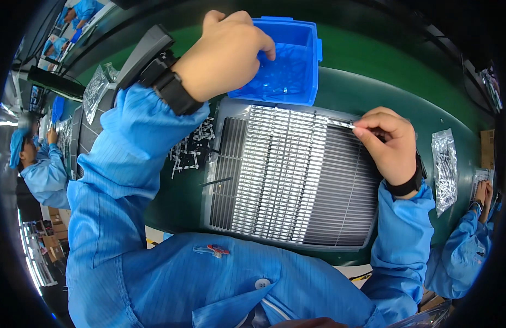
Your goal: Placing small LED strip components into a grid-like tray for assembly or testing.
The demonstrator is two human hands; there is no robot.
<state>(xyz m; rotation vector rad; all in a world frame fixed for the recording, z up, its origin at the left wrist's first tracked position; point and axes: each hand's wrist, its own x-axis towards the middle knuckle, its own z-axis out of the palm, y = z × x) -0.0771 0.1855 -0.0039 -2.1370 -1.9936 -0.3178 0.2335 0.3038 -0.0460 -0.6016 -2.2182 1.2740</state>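
Observation:
My left hand [225, 57] hangs over the left side of a blue plastic bin [315, 60], its fingers curled down. Most of its fingertips are hidden, so what they hold, if anything, does not show. Clear, shiny bits of film [283, 68] lie inside the bin. Between thumb and fingers, my right hand [388, 139] pinches one end of a small white strip with dark marks [341, 123]. That strip lies along the top of a slotted tray [340, 186], right of its filled columns. Rows of similar white strips [280, 175] fill the tray's middle; slots at both sides are bare.
Loose white strips [190, 145] are heaped left of the tray. A thin dark stick [215, 181] lies across its left slots. Clear bags of parts sit at far right [444, 169] and upper left [94, 93]. Co-workers in blue [42, 169] sit on both sides.

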